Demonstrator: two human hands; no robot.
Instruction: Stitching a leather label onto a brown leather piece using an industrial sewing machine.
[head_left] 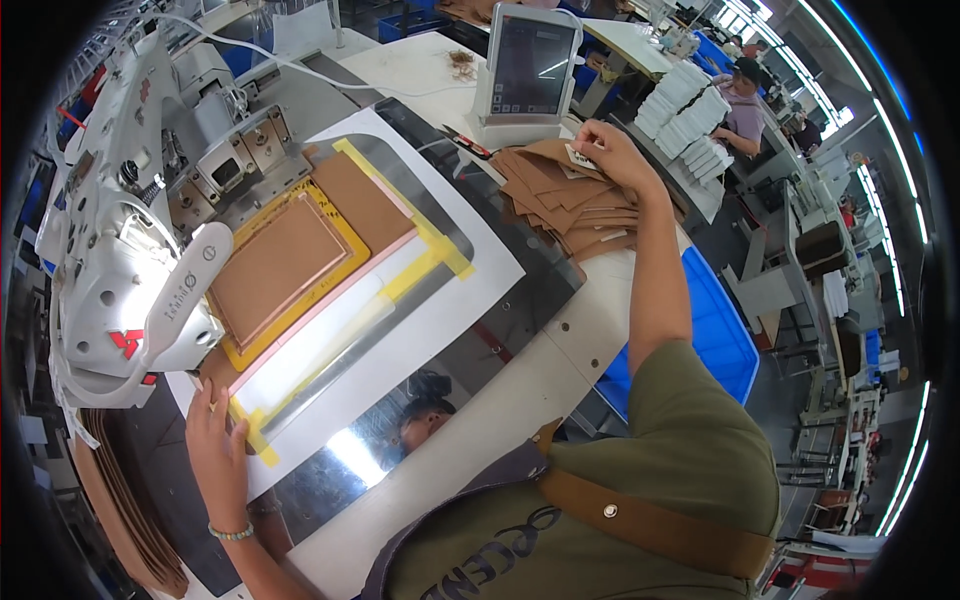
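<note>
My left hand (pixel 218 450) rests with fingers apart at the lower left corner of a taped template on a white sheet (pixel 488 280), touching the brown piece under the frame. A yellow frame (pixel 357 262) holds a brown panel (pixel 262 262) beside the white sewing machine (pixel 120 270); the needle area is hidden behind the machine head. At upper right, my right hand (pixel 603 150) has its fingers closed on the top brown piece (pixel 545 158), which bears a small white label, on a fanned pile of similar pieces (pixel 580 220).
A screen (pixel 528 65) and scissors (pixel 462 140) stand and lie behind the pile. A blue tray (pixel 725 330) is right of the table edge (pixel 560 350). Brown strips (pixel 120 500) lie at lower left. A co-worker (pixel 742 115) is at upper right beside white stacks (pixel 675 110).
</note>
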